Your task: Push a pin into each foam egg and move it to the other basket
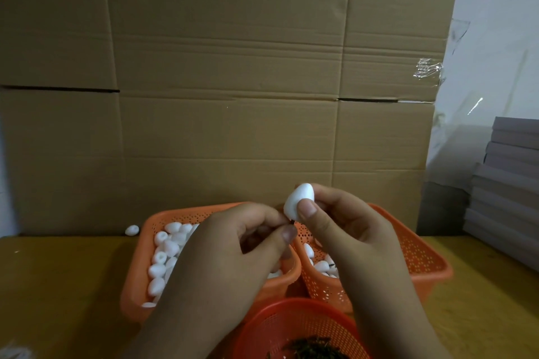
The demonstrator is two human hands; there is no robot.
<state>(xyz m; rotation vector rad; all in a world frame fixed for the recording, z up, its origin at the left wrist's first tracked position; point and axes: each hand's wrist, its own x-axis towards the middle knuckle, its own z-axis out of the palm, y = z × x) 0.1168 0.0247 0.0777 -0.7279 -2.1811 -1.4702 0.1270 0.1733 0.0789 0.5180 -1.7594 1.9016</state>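
Egg (pixel 299 200) pinched by right hand (pixel 344 230), left hand (pixel 242 245) pinching pin (pixel 291 221), hiding baskets (pixel 423 259) beneath.

Left hand (pixel 233 245): bare, short trimmed nails.
Right hand (pixel 347 230): bare, short nails.
Forearms: bare, no sleeves visible.

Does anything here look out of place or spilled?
Yes: one foam egg lies loose on the table, left of the left basket, against the cardboard. It seems to have strayed from the eggs in the basket.
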